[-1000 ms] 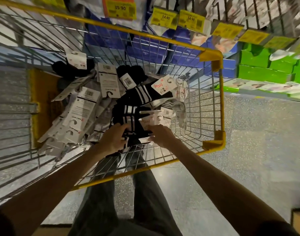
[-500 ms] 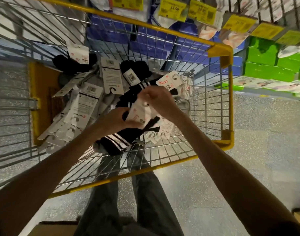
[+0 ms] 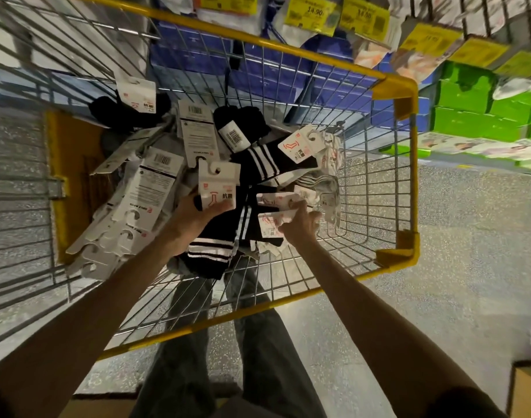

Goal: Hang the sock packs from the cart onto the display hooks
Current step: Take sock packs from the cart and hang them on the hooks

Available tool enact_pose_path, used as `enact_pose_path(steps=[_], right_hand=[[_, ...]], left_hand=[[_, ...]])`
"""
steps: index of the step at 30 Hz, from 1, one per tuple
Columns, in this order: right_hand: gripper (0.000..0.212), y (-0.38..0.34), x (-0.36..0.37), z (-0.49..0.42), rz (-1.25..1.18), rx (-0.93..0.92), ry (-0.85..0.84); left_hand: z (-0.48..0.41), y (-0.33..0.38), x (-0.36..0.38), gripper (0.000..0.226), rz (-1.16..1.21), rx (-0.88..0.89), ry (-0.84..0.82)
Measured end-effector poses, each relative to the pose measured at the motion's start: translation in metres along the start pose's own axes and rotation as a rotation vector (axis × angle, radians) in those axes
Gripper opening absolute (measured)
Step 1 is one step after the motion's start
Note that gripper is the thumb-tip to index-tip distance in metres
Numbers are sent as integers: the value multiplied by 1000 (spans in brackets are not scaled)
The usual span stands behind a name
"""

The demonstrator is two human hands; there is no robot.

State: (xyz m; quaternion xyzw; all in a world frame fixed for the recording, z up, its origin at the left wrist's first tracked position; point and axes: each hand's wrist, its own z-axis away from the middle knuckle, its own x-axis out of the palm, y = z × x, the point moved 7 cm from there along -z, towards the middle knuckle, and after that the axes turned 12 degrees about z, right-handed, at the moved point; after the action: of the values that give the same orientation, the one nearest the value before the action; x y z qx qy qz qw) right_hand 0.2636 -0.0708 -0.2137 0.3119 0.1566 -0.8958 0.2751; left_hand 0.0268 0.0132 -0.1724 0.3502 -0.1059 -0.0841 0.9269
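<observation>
Blue boxes stacked left of green boxes; yellow price tags above; speckled floor below.

Yellow price tag, top, right of centre: 14.90 in black.
Second yellow price tag, just right of it: 14.90, blurred.
White header card, frame centre: 抗菌 beside a red sock outline.
Striped-pack header card, right of centre: 抗菌, same red outline.
Lower header card, centre-right: barcode, red marks, illegible.
Barcode label, upper centre: bars only.
Long back cards, left of centre: print unreadable.
</observation>
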Motion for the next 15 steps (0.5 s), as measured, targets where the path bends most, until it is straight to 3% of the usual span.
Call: enact_pose_path(steps=[4,8,12,15], right_hand=[[54,-5,-9,0,-29,-124,-11],[27,-4,-31,10,-107,-234,34],[21,-12,-48,31,-148,-327,128],[22,-41,-68,63,-268,-418,92]], left_hand=[[-1,1,-2,35,-25,5,12],[4,13,-4,45,-44,68,46],[16,38,-12,54,-97,197,116],[32,62,-19,66,-138,271,155]])
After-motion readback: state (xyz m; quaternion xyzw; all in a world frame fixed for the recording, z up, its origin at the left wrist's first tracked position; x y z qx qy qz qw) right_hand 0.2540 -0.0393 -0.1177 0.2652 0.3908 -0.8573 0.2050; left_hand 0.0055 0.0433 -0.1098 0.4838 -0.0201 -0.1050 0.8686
